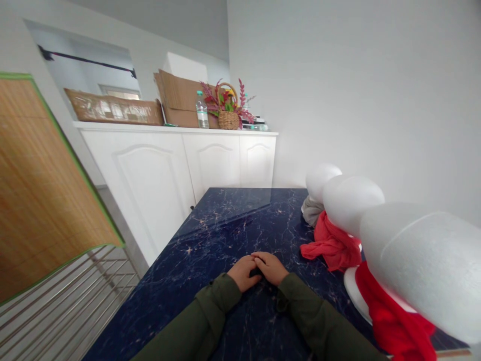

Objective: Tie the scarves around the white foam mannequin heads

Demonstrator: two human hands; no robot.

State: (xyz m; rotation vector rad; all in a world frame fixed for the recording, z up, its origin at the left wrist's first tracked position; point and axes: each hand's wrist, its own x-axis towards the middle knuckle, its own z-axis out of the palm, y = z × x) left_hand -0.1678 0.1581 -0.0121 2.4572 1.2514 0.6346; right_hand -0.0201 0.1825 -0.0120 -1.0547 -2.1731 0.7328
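My left hand [242, 273] and my right hand [271, 267] rest together on the dark blue marble-patterned table [221, 230]. The fingertips of my right hand lie over those of my left. Both hands are closed, with the fingers curled and pressed together. A small dark patch shows between them; I cannot tell whether it is an object or a gap. To the right of my hands stand three white mannequin heads [353, 193]. A coral-red cloth [332, 243] wraps the middle one's base, a brighter red cloth [391, 306] the nearest, and a grey cloth [311, 210] the farthest.
Beyond the table is a white cabinet [150, 175]. It carries a clear bottle [202, 111], a flower basket [228, 120] and cardboard boxes [176, 95]. At the left, a bamboo mat [48, 190] lies over a metal rack [86, 291]. A plain wall rises on the right.
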